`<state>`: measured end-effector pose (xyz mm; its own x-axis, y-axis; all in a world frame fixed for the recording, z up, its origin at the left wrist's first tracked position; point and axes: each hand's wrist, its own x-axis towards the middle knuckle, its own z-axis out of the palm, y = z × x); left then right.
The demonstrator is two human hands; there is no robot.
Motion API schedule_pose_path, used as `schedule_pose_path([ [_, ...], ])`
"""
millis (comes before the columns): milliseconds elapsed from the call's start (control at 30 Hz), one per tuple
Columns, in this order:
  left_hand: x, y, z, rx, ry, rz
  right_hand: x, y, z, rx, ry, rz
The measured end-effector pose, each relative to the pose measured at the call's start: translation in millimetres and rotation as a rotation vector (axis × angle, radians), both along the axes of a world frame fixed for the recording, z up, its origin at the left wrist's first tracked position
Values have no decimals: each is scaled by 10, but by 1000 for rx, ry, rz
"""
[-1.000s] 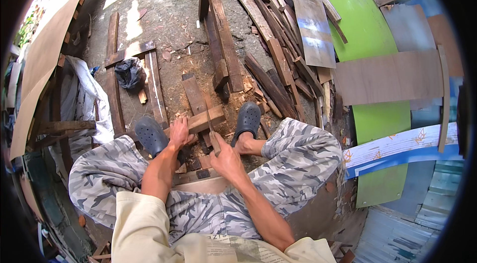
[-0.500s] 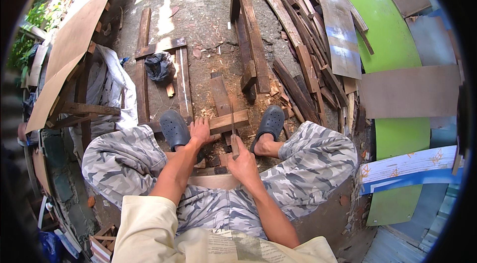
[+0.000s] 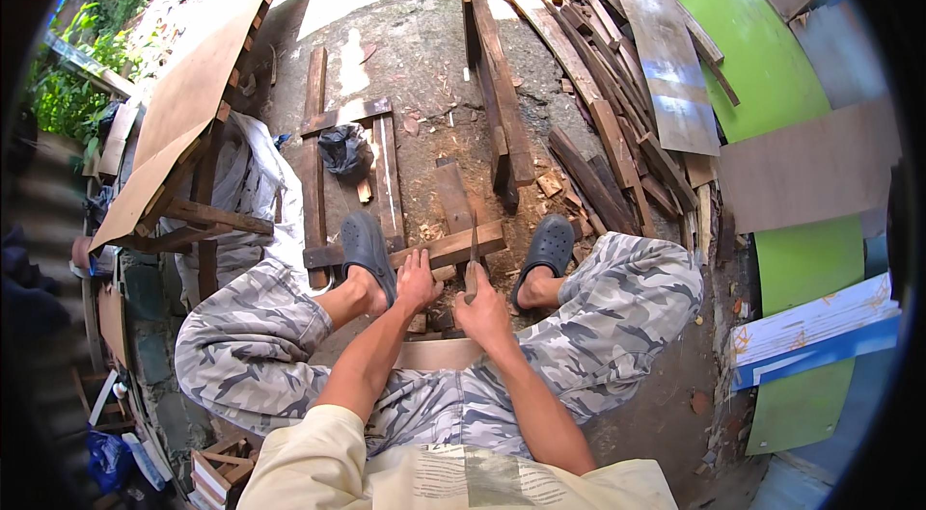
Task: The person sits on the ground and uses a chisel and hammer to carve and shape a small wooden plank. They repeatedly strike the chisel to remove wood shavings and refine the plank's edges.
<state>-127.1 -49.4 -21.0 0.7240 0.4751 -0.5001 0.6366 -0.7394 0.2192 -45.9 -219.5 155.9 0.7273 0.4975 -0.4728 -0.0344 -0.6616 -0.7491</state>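
My right hand [image 3: 485,317] is closed round the wooden handle of a handsaw [image 3: 474,245], whose narrow blade points away from me across a brown wooden plank [image 3: 451,247]. The plank lies crosswise between my feet, with the blade near its right end. My left hand [image 3: 418,281] grips the plank left of the saw, fingers over its top and thumb on the near side. Beneath the plank, another wooden piece [image 3: 453,197] runs away from me. The cut itself is too small to make out.
My clog-covered feet [image 3: 365,245] flank the work. A wooden frame with a black plastic bag [image 3: 345,151] lies ahead left. Upright boards [image 3: 497,76] stand ahead. Piled timber [image 3: 617,115] and green panels [image 3: 738,47] lie right; a sheet-topped wooden structure [image 3: 193,86] stands left.
The whole view has shifted, so the scene sits further right and lower. Against the plank, my right hand and the saw have moved slightly forward. My left hand stays on the plank.
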Motion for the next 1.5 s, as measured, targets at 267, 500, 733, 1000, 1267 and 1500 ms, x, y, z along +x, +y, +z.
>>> schedule_pose_path([
  [267, -70, -5, 51, 13, -38, 8, 5, -46, -52, 23, -22, -16],
  [500, 28, 233, 103, -57, -36, 13, 64, -46, -18, -6, -20, -17],
  [733, 92, 495, -8, -104, 40, -77, 123, -48, 26, 13, -45, 7],
  [1000, 51, 666, -350, -121, 65, -108, 263, -143, -102, 11, -175, 75],
  [1267, 91, 806, -36, -146, -240, -274, 514, -317, -61, -57, 91, -105],
  [1500, 390, 911, -47, -122, -196, -310, 694, -122, 178, -88, 262, -191],
])
